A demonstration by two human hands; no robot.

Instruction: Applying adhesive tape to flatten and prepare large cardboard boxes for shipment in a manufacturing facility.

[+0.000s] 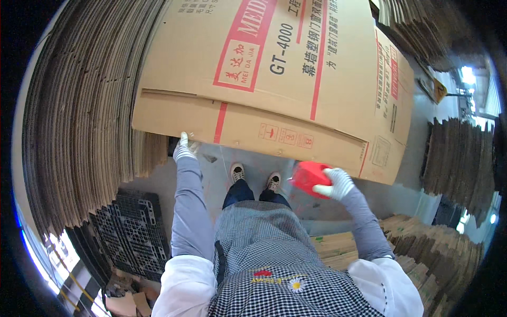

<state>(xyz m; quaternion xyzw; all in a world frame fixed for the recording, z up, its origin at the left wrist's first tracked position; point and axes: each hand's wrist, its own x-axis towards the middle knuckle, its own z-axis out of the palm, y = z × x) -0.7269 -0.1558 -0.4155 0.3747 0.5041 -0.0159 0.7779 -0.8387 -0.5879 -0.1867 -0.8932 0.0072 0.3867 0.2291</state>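
A large flat cardboard carton with red and black print lies in front of me, its flap along the near edge. My left hand, in a white glove, grips the flap's left part at the edge. Its thumb shows on top; the other fingers are partly hidden. In my gloved right hand is a red tape dispenser, just below the carton's near edge, right of the middle. The fingers wrap round its right end.
A tall stack of flattened cardboard stands close on the left. Below it leans a black plastic pallet. More cardboard stacks stand at the right and lower right. My shoes are on the grey floor under the carton's edge.
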